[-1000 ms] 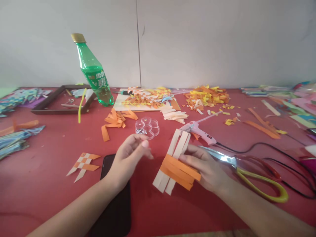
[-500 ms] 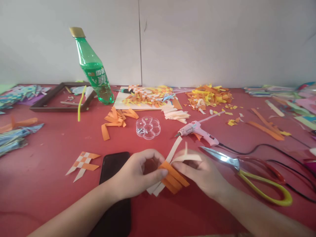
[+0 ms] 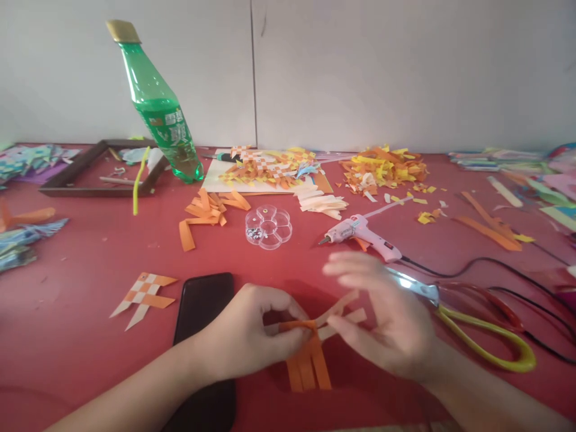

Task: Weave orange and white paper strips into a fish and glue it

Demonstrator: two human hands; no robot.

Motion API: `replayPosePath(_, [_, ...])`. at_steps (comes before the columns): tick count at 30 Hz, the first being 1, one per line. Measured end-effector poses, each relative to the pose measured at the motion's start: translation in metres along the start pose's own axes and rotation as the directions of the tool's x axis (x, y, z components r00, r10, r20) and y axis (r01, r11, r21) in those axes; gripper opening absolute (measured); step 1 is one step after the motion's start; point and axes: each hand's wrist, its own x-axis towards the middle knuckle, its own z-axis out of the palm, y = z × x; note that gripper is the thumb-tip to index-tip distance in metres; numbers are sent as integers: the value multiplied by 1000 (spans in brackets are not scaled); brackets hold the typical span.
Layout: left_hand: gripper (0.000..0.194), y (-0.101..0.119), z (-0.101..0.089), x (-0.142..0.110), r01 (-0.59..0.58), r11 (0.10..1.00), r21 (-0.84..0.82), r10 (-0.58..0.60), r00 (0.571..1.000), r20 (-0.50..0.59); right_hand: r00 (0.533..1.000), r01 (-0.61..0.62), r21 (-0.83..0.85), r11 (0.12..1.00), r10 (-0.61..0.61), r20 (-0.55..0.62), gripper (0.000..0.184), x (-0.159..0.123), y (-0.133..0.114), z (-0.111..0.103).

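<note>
ok so the right hand (image 3: 391, 318) just opened up, thumb right by the cream strips (image 3: 355, 317), meaning the left hand (image 3: 243, 336) does the holding, pinching the orange strips (image 3: 306, 367), now swung nearer, between phone (image 3: 204, 303) and scissors (image 3: 488, 337)

strips (image 3: 307, 367) before tray (image 3: 269, 227) | phone (image 3: 204, 300) right of fish (image 3: 144, 290) | glue gun (image 3: 371, 240) behind scissors (image 3: 428, 291) | beads (image 3: 254, 234), seemingly, in tray

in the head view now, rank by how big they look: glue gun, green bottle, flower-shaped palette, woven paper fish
1. green bottle, clearly largest
2. pink glue gun and woven paper fish, too alike to rank, and the fish sits nearer the camera
3. clear flower-shaped palette, smallest
</note>
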Motion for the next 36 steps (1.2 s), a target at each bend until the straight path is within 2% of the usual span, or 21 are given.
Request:
replayPosePath(1, [13,1,1,-1,-14,1000,-6,14,1000,11,992,30,-47,998,-24,125,43,0,-1,-1])
replayPosePath(2, [12,1,1,-1,-19,1000,-21,19,1000,14,974,11,-60,998,3,228,30,-1,-2,-1])
replayPosePath(3, [12,1,2,-1,-18,998,-53,18,1000,4,955,-55,-47,997,66,290,18,-2,-3,-1])
replayPosePath(4, [11,1,3,-1,-13,994,-105,10,1000,-20,937,-161,-17,987,159,311,7,-3,-4,1])
replayPosePath(5, [10,0,3,-1,-8,985,-172,-2,998,-59,911,-286,15,958,267,314,5,-4,-5,3])
replayPosePath(7, [16,0,3,0,-2,951,-310,-43,989,-140,845,-489,73,869,451,287,13,-5,-5,6])
replayPosePath(9, [33,-1,2,1,-8,914,-407,-79,977,-196,825,-553,142,821,518,225,16,-5,-4,7])
replayPosePath(11, [40,-3,0,2,-16,889,-457,-93,972,-215,849,-526,178,832,498,179,14,-4,-2,7])
replayPosePath(15, [28,-6,-1,4,-87,903,-421,-52,950,-309,923,-366,110,924,345,171,9,-2,1,6])
replayPosePath(17, [19,-8,-1,5,-118,925,-362,-13,940,-341,939,-317,70,946,303,164,7,-3,1,6])
replayPosePath(20, [11,-8,-1,4,-118,932,-343,4,949,-317,938,-329,82,941,316,141,13,-5,1,8])
replayPosePath(22, [9,-7,-1,3,-129,943,-308,28,949,-313,961,-262,48,964,257,99,16,-5,1,8])
replayPosePath(24, [9,-6,0,2,-195,956,-220,113,934,-339,994,-100,-41,994,101,29,22,-3,1,7])
replayPosePath(26, [11,-6,0,1,-302,946,-118,242,900,-363,999,44,-116,992,-47,-23,29,0,0,4])
replayPosePath(28, [13,-7,1,0,-406,913,-29,369,856,-361,991,121,-140,983,-128,-39,33,2,-2,2])
replayPosePath(30, [13,-8,1,-1,-442,896,42,428,836,-344,988,144,-126,982,-149,-27,34,2,-4,0])
replayPosePath(32, [12,-9,2,-1,-378,925,16,360,865,-350,993,114,-74,991,-116,-13,34,1,-4,0])
replayPosePath(34, [13,-9,2,-1,-258,957,-133,200,919,-339,1000,19,4,1000,-19,-4,33,-2,-3,2])
replayPosePath(36, [23,-8,1,-1,-151,936,-318,66,962,-265,995,-104,84,991,104,5,31,-6,-2,4])
